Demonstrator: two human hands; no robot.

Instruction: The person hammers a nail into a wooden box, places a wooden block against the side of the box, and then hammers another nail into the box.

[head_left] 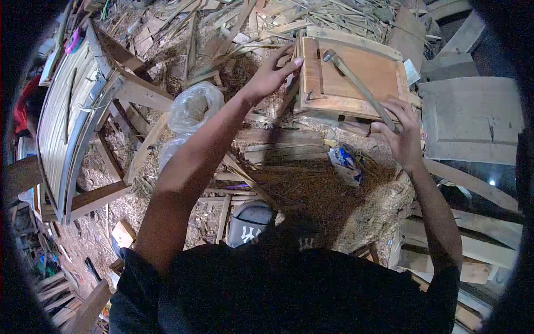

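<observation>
A wooden frame with a flat panel set in it lies in front of me, over the shavings. At its left edge, my left hand has its thumb on the near side and its fingers curled along the edge strip. My right hand is closed round the lower end of a hammer's wooden handle. The hammer's metal head is over the panel, close to a dark, narrow slot near the left side. A small dark peg or nail stands at the frame's lower left corner.
A curved slatted wooden piece stands at left, beside a clear plastic bag. Blue-and-white crumpled packaging lies on the sawdust below the frame. Scrap strips pile up at the back. Wooden panels stand at right. A sandal shows below.
</observation>
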